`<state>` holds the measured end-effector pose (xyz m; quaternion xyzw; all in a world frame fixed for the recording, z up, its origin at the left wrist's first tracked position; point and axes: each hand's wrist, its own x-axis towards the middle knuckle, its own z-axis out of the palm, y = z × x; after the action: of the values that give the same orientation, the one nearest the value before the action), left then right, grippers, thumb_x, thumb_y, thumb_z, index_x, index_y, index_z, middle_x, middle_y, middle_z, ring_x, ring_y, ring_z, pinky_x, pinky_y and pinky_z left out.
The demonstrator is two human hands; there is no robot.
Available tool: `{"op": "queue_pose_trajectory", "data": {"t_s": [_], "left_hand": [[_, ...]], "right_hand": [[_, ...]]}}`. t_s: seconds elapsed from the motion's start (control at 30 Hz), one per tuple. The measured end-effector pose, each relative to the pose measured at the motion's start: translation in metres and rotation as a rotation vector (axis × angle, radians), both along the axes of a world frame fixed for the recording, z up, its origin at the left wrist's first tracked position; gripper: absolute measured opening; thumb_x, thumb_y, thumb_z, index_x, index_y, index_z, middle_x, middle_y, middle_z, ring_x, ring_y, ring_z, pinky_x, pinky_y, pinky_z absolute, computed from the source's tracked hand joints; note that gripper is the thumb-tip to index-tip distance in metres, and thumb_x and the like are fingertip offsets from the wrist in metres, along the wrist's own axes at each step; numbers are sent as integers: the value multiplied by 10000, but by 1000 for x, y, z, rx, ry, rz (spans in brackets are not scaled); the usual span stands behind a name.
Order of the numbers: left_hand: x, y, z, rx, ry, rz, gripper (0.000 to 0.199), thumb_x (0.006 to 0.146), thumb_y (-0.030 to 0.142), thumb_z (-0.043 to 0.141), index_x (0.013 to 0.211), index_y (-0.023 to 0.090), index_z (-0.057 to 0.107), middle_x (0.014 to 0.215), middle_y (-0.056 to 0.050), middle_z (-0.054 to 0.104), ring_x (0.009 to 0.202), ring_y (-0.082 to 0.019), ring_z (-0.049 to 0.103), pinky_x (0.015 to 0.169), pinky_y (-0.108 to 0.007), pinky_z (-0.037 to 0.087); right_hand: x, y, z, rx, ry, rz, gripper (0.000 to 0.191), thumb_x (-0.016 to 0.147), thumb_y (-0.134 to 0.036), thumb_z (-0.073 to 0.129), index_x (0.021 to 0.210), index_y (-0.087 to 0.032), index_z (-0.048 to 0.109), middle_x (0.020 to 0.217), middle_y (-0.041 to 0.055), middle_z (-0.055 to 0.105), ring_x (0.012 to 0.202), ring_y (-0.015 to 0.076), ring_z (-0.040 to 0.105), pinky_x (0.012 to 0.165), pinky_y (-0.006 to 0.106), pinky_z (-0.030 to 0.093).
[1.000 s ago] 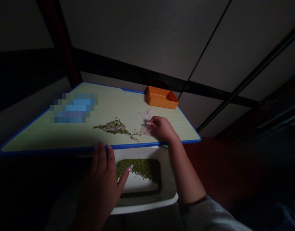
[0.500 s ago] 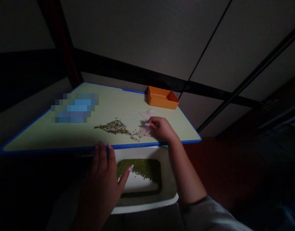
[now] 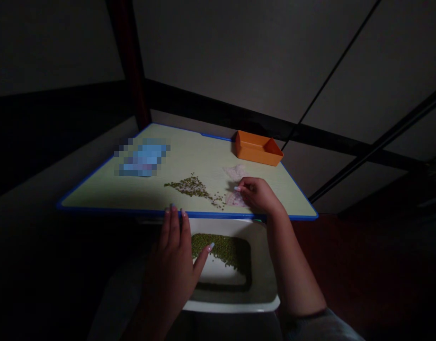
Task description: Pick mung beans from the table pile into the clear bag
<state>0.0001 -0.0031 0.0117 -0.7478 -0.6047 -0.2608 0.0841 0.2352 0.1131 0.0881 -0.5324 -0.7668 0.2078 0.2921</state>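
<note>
My right hand [image 3: 258,193] is closed in a pinch over the table, beside a pale pink patterned patch [image 3: 236,198] that it partly covers. Whatever lies between thumb and fingers is too small or hidden to make out. To its left a pile of small green bean-like grains [image 3: 191,186] is spread on the table, with pale bits among them. My left hand [image 3: 175,265] has its fingers stretched out, the tips at the table's front edge. Its thumb reaches over a white tub [image 3: 235,307] that holds many more green grains [image 3: 225,246].
The light tabletop [image 3: 189,151] has a blue rim. An orange open box [image 3: 258,149] stands at its back right. A blurred blue item [image 3: 145,157] lies at the left. Behind the table rise pale panels [image 3: 221,57] with dark strips.
The whole view has shifted, so everything appears further right. Both hands keep nearly the same poses and places relative to the table and tub.
</note>
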Motion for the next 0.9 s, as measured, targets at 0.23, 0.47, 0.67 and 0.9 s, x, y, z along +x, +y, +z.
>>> {"op": "queue_pose_trajectory", "data": {"t_s": [0.23, 0.47, 0.67, 0.9], "left_hand": [[1, 0, 1, 4, -17, -18, 838, 844, 616, 337, 1423, 15, 261, 1529, -269, 222, 1449, -345, 162, 1065, -490, 380], [1, 1, 1, -6, -25, -19, 849, 846, 627, 305, 1420, 3, 264, 1527, -276, 218, 1445, -360, 169, 1054, -503, 384], [1, 2, 1, -13, -30, -20, 845, 847, 618, 308, 1422, 1, 257, 1529, -279, 208, 1447, -359, 160, 1080, -501, 355], [0, 2, -1, -14, -31, -20, 842, 846, 625, 298, 1431, 23, 247, 1532, -271, 209, 1449, -356, 153, 1073, -506, 362]], "right_hand": [[0, 3, -1, 44, -83, -86, 150, 832, -240, 566, 720, -152, 613, 643, 15, 604, 605, 117, 485, 575, 225, 298], [-7, 5, -2, 83, -98, -64, 172, 845, -264, 577, 712, -161, 615, 630, 7, 589, 612, 122, 482, 596, 229, 302], [-7, 7, -5, 101, -96, -16, 172, 851, -267, 573, 720, -167, 623, 655, 4, 595, 659, 129, 510, 635, 228, 330], [-5, 5, -6, 19, -15, 33, 185, 848, -286, 575, 713, -166, 616, 635, -10, 574, 641, 112, 496, 618, 230, 348]]}}
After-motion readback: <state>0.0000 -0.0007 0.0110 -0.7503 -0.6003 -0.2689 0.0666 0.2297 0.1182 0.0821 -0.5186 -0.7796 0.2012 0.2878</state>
